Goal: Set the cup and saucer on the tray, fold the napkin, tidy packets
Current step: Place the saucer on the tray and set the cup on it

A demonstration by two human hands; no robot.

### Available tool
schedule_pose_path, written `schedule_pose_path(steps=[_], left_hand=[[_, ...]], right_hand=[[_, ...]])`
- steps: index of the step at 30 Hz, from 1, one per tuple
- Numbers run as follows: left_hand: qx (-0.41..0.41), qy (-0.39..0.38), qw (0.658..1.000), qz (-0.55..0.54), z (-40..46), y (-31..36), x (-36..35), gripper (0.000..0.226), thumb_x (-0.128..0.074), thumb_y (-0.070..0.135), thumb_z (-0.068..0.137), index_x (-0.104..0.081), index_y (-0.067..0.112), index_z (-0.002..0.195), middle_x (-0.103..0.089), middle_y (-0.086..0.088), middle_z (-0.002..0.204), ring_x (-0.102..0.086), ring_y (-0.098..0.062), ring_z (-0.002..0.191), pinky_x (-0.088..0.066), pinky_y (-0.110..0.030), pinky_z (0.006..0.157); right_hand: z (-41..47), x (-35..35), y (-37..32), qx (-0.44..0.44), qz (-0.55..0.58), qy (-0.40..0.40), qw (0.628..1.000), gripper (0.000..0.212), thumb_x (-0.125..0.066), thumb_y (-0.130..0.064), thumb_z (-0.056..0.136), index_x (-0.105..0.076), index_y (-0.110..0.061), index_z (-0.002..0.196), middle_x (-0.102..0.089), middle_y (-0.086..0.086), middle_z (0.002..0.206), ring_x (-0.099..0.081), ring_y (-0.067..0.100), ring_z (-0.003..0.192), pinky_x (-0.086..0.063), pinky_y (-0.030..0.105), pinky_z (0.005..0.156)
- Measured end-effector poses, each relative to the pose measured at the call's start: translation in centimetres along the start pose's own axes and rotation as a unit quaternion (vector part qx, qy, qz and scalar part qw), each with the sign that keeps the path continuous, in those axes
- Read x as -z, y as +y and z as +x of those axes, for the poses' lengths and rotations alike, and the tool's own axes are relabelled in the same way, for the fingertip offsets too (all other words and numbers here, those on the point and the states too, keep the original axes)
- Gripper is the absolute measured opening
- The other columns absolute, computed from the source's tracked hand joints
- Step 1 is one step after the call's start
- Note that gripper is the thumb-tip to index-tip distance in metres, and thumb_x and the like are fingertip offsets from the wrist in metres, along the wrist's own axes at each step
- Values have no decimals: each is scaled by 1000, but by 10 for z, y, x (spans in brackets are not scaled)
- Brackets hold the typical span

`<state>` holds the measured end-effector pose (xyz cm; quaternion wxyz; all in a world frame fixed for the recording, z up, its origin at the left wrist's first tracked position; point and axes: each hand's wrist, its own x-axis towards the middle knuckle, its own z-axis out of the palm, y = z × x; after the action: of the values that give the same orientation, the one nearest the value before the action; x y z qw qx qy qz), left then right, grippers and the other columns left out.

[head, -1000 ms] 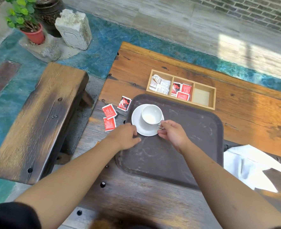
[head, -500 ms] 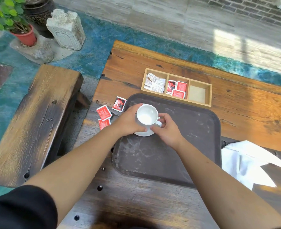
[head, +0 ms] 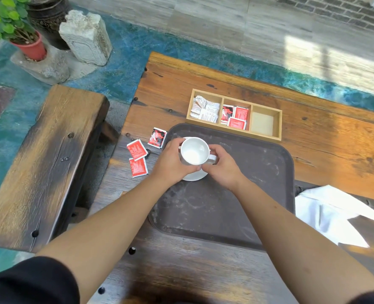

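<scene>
A white cup (head: 194, 150) stands on a white saucer (head: 193, 176) at the far left of the dark tray (head: 236, 198). My left hand (head: 172, 161) wraps the cup's left side, and my right hand (head: 222, 164) grips its handle on the right. Most of the saucer is hidden under my hands. Three red packets lie on the table left of the tray: one (head: 137, 149), one (head: 138, 167) and one (head: 158, 137). A crumpled white napkin (head: 328, 213) lies to the right of the tray.
A wooden three-compartment box (head: 279, 123) sits behind the tray, with white packets (head: 205, 109) on the left, red packets (head: 235, 117) in the middle, nothing on the right. A wooden bench (head: 43, 161) stands left of the table. A potted plant (head: 17, 29) and stone block (head: 86, 37) are on the floor.
Both hands have closed in from the saucer's rim onto the cup, the left around its side and the right on its handle. The view has shifted slightly.
</scene>
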<state>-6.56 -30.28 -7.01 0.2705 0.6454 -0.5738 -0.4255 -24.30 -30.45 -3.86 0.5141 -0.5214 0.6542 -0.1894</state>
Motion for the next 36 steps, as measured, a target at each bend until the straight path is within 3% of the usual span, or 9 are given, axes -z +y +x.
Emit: schedule_pose_path(steps=[8,13,16,20,28,32,36], left_hand=[[14,15,1000,4,-3,0,-4,91,-87,54,48,-44,31,126,-54,6,130,-55,-14,113,-52,-42,91],[23,-8,1000,13,-6,2,0,93,-90,42,54,-42,28,133,-52,2,135,-53,-19,121,-49,-45,97],[39,-32,998,34,-11,1,6,91,-88,33,62,-40,26,139,-50,-3,140,-52,-24,124,-48,-50,100],[45,-45,996,63,-26,-3,14,77,-82,36,72,-43,23,137,-52,-5,135,-54,-25,119,-48,-44,98],[42,-118,986,110,-72,1,22,33,-74,43,78,-64,26,105,-64,12,91,-65,-15,89,-53,-34,84],[27,-136,981,137,-99,11,12,21,-73,43,81,-61,32,94,-62,16,87,-63,-10,85,-45,-25,72],[26,-161,975,153,-127,19,-14,19,-72,43,81,-61,32,92,-64,15,88,-63,-8,84,-48,-27,79]], right_hand=[[2,1,3,6,-16,-8,1000,59,-72,-28,72,-50,-37,126,-58,-16,116,-56,5,101,-42,15,73],[-2,2,3,10,-43,-12,999,60,-69,-28,78,-47,-36,133,-56,-14,123,-54,14,111,-46,28,89],[-8,3,2,20,-75,1,997,59,-67,-22,81,-47,-33,135,-55,-8,133,-53,16,116,-43,28,91],[-25,6,2,18,-121,26,992,61,-66,-24,83,-43,-28,139,-49,0,142,-50,12,111,-39,26,90],[-92,26,18,11,-139,59,988,44,-63,-31,87,-53,-28,130,-53,-2,136,-52,14,115,-38,25,95],[-125,41,45,1,-152,41,988,29,-63,-31,88,-62,-27,116,-62,-6,122,-57,12,110,-43,28,98],[-160,55,80,-24,-153,41,987,18,-63,-32,87,-64,-30,105,-66,-10,108,-60,9,103,-46,27,92]])
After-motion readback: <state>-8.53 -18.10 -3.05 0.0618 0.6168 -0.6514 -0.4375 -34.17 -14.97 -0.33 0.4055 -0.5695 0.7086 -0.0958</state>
